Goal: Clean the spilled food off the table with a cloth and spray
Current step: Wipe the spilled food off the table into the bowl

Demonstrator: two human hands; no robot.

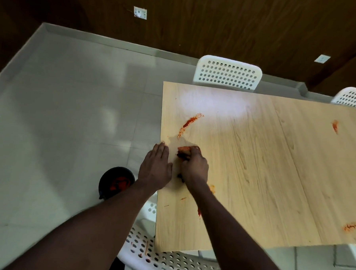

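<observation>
While the right hand (195, 166) grips the stained cloth (184, 150) near the table's (274, 160) left edge, where lies the red streak (191, 121)? (A.)
Just beyond the cloth, slanting away rightward; left hand (156, 164) flat alongside, fingers straight. (B.)

1. I can read no text, label, brand, number or sign anywhere in my view.
2. The two pale wall plates, one to the left (140, 12) and one to the right (322, 58), are too small and blurred for me to make out any marking on them.
</observation>
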